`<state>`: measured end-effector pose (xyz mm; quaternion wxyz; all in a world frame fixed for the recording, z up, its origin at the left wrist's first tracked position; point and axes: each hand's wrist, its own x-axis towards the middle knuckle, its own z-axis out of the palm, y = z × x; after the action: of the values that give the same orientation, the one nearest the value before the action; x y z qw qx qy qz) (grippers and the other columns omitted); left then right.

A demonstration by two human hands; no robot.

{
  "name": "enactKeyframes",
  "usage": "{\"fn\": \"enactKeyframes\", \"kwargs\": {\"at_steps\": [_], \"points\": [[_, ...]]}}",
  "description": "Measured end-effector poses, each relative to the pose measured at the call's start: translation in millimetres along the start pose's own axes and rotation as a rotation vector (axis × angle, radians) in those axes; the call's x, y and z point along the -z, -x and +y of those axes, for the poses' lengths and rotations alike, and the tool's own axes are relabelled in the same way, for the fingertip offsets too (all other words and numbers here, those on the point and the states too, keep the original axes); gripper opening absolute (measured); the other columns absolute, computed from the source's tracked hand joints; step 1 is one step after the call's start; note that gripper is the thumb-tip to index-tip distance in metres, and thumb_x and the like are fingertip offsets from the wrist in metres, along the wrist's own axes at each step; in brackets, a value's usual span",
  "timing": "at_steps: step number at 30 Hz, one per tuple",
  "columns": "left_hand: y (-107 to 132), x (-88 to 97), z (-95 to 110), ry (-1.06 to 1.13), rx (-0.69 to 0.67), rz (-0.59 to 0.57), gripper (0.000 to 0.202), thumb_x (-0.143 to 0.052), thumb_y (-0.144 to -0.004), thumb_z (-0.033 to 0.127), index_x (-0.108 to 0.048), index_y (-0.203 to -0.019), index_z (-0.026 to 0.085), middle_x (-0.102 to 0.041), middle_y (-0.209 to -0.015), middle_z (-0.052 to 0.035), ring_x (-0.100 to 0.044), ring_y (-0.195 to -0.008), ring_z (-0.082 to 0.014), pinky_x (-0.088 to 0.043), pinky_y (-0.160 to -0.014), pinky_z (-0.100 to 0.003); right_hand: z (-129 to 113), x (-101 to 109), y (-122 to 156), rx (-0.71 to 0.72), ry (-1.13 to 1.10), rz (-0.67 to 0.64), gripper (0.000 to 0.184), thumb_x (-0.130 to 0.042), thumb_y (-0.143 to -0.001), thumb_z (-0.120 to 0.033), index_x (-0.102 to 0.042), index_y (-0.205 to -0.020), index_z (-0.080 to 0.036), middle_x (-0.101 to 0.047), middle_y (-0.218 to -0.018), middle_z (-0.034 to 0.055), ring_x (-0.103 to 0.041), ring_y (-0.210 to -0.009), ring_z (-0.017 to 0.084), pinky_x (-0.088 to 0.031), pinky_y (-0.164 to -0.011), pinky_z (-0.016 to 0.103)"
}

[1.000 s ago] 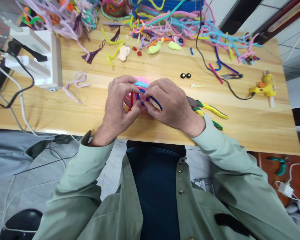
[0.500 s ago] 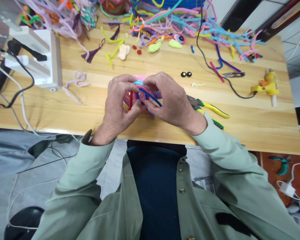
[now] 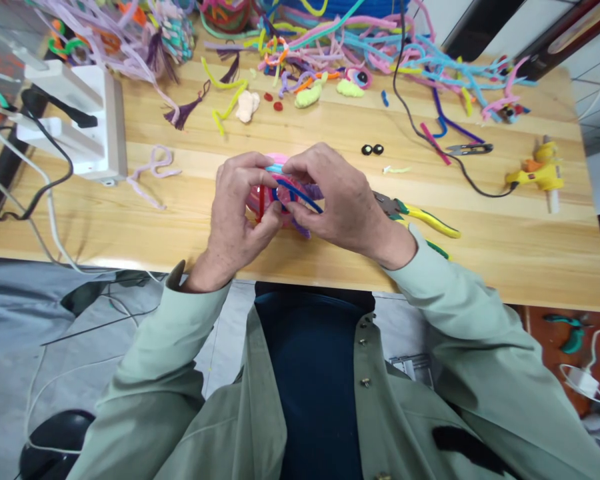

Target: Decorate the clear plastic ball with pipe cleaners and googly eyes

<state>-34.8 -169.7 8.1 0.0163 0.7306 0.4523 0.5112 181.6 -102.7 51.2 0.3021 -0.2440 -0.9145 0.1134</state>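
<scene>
Between my hands is a round pink craft piece (image 3: 286,193) with red, blue and purple strands on it, partly hidden by my fingers. My left hand (image 3: 243,207) is closed around its left side, thumb and fingers pressed to it beside a red strip (image 3: 261,203). From the right, my right hand (image 3: 333,197) pinches a dark blue pipe cleaner (image 3: 303,192) that arcs over the front of the piece. Just right of that hand lie pliers with yellow and green handles (image 3: 430,220), partly covered by my wrist.
Two black eye pieces (image 3: 373,149) lie behind my right hand. A yellow glue gun (image 3: 540,173), small snips (image 3: 470,149) and a black cord are at the right. Pipe cleaners (image 3: 360,43) heap along the back. A white power strip (image 3: 100,127) stands left.
The view has shifted slightly, moving the table things a little to the right. Both hands keep nearly the same hold on the pink piece and the blue pipe cleaner.
</scene>
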Motion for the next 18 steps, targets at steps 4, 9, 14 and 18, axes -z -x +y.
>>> {"fn": "enactKeyframes", "kwargs": {"at_steps": [4,9,14,18], "points": [[0,-0.2,-1,-0.005,0.007,0.018,0.020,-0.068,-0.113,0.049,-0.068,-0.128,0.036,-0.078,-0.135,-0.0075,-0.076,-0.126,-0.0333,-0.065,-0.104,-0.068,-2,1,-2,-0.012,0.002,-0.016,0.017,-0.051,-0.121,-0.036,-0.063,-0.128,-0.026,-0.076,-0.118,0.0086,-0.073,-0.111,0.025,-0.063,-0.097,0.044],[-1,3.0,2,-0.014,0.044,-0.010,0.015,-0.066,-0.117,0.044,-0.069,-0.126,0.032,-0.077,-0.136,-0.0076,-0.076,-0.129,-0.0314,-0.066,-0.108,-0.066,-4,2,-3,-0.036,0.002,-0.064,0.017,-0.051,-0.120,-0.033,-0.063,-0.130,-0.027,-0.074,-0.120,0.0089,-0.072,-0.116,0.026,-0.061,-0.103,0.045],[5,3.0,-5,0.034,0.088,-0.044,0.027,-0.066,-0.117,0.052,-0.063,-0.135,0.031,-0.073,-0.142,-0.0082,-0.072,-0.136,-0.0327,-0.063,-0.113,-0.067,-1,0,-1,0.000,-0.022,-0.050,0.016,-0.055,-0.119,-0.030,-0.060,-0.134,-0.025,-0.073,-0.124,0.0086,-0.071,-0.118,0.027,-0.061,-0.103,0.047],[13,1.0,-18,0.076,0.123,-0.058,0.048,-0.066,-0.112,0.068,-0.058,-0.140,0.030,-0.072,-0.146,-0.0106,-0.069,-0.145,-0.0352,-0.060,-0.117,-0.066,3,-3,0,0.039,-0.034,-0.020,0.018,-0.053,-0.120,-0.029,-0.058,-0.137,-0.024,-0.072,-0.125,0.0084,-0.070,-0.117,0.026,-0.060,-0.101,0.046]]}}
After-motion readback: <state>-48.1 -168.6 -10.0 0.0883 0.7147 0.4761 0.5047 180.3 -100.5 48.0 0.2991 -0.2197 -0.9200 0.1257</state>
